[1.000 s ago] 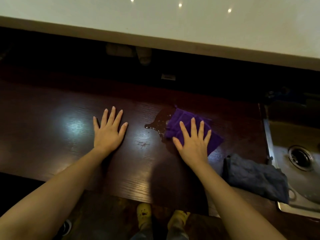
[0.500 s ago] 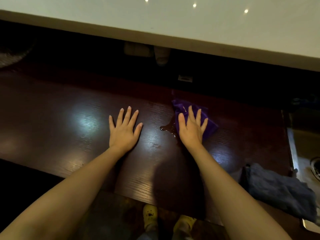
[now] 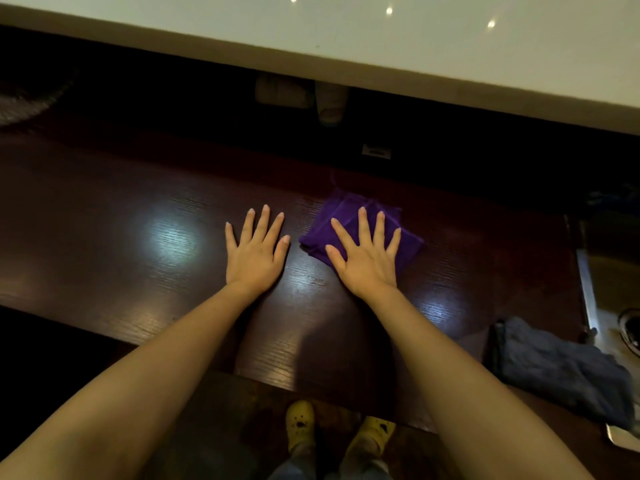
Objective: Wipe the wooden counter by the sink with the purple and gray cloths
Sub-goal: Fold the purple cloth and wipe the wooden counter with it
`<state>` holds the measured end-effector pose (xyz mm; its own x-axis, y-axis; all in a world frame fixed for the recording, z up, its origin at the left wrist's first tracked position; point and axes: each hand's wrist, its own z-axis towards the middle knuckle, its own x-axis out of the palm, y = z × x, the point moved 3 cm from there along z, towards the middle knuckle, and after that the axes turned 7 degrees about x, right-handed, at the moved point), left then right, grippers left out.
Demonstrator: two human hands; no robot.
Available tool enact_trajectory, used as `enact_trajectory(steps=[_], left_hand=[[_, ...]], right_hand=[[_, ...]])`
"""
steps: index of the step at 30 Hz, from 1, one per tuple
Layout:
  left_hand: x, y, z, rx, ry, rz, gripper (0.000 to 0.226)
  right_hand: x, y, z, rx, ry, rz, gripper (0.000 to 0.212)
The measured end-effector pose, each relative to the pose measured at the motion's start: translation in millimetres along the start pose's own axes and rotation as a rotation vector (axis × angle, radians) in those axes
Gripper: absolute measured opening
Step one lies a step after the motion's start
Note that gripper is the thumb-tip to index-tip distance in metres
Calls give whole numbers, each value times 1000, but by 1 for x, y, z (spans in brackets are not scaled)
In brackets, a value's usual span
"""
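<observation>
Your right hand (image 3: 367, 259), fingers spread, presses the folded purple cloth (image 3: 356, 225) on the dark wooden counter (image 3: 138, 244); left hand (image 3: 254, 252) flat just beside the cloth, fingers spread.

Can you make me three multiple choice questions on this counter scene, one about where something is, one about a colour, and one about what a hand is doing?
1. Where does the gray cloth lie?
A. Under the left hand
B. At the counter's right end, beside the sink
C. On the floor by the shoes

2. What colour is the cloth under the right hand?
A. Purple
B. Yellow
C. White

3. What is the left hand doing?
A. Gripping the gray cloth
B. Lifted in the air
C. Lying flat on the bare wooden counter, fingers spread

Answers:
1. B, the gray cloth sits bunched at the sink's edge, away from both hands.
2. A, the purple cloth shows around the spread fingers.
3. C, the palm is down on the wood with nothing under it.
</observation>
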<state>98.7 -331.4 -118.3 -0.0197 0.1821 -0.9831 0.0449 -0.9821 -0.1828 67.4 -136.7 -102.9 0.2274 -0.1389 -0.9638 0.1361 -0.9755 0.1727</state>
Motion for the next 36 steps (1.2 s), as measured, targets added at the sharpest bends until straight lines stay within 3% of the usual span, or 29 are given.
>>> enact_trajectory(steps=[12, 19, 25, 27, 32, 36], left_hand=[[-3, -2, -1, 8, -4, -4, 55], [-5, -3, -2, 4, 23, 1, 55], [-5, -1, -2, 8, 17, -11, 55], [-4, -1, -1, 13, 21, -6, 55], [-3, 9, -2, 50, 34, -40, 56], [-6, 23, -5, 55, -22, 3, 69]], right_hand=[[0, 0, 9, -13, -61, 22, 53], [-3, -5, 22, -1, -332, 405, 23], [-13, -23, 9, -4, -299, 644, 21], [-9, -37, -8, -14, -266, 556, 26], [-4, -59, -38, -100, -195, -46, 63], [-7, -61, -7, -60, -83, -48, 69]])
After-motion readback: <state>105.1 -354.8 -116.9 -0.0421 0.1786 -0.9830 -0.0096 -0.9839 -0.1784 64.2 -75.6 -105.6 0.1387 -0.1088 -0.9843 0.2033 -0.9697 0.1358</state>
